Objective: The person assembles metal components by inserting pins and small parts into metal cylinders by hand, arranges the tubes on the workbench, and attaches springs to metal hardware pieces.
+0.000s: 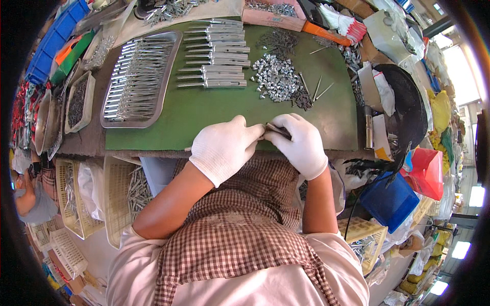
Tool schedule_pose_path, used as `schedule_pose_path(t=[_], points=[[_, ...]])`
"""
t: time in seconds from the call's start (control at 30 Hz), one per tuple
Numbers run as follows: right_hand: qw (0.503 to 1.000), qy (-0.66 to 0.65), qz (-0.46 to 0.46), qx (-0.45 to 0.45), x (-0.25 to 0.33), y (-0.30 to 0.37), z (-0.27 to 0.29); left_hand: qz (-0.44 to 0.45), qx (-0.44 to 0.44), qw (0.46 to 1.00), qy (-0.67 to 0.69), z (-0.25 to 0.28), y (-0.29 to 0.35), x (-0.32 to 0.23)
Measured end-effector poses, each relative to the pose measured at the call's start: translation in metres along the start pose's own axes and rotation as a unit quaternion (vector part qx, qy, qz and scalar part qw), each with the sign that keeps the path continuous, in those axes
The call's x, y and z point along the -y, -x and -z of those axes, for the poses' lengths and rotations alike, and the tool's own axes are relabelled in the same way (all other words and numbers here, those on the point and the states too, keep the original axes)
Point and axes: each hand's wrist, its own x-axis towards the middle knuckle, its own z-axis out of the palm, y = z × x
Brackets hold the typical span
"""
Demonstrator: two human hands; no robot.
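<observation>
My left hand (224, 148), in a white knit glove, is closed round a slim metal piece; a thin bright end (188, 149) shows by the wrist, while the palm hides the middle. My right hand (300, 145), gloved alike, meets it at the fingertips and pinches a small dark metal part (279, 131), whose kind I cannot make out. Both hands are over the near edge of the green mat (153, 137). Beyond them lie a heap of small silvery metal pieces (275, 76), dark screw-like pins (302, 98), and a stacked row of metal shafts with thin ends (217, 56).
At left is a steel tray (166, 92) full of long pointed metal pieces, beside a small bin (84, 120) of dark parts. A pink box (273, 18) stands at the back. A black round container (408, 102) and a blue bin (390, 201) are at right.
</observation>
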Motion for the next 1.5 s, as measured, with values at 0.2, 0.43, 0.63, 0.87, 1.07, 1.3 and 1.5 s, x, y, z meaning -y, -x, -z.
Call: schedule_pose_path(t=[0.2,0.43,0.63,0.87,1.07,1.3,1.5], points=[[0.979,0.163,-0.008,-0.122,-0.022,-0.03,-0.001,0.005,0.017,1.0,0.0,0.003,-0.003,-0.005],[0.983,0.162,-0.038,-0.082,-0.02,-0.025,-0.006,-0.001,0.005,1.0,0.004,0.001,-0.001,-0.003],[0.986,0.131,-0.041,-0.093,-0.023,-0.02,-0.009,0.004,0.021,1.0,-0.006,0.002,-0.002,-0.003],[0.994,0.038,-0.006,-0.101,-0.015,-0.002,-0.001,-0.001,0.025,1.0,-0.009,0.003,-0.004,-0.002],[0.995,0.032,0.003,-0.092,0.003,0.015,-0.007,0.012,0.038,0.999,0.003,0.004,-0.005,-0.002],[0.997,0.016,-0.031,-0.068,0.005,0.014,-0.009,0.005,0.031,0.999,-0.001,0.003,-0.002,-0.004],[0.997,0.039,-0.048,-0.039,0.005,0.011,-0.007,-0.012,0.048,0.998,-0.031,0.001,-0.001,-0.002]])
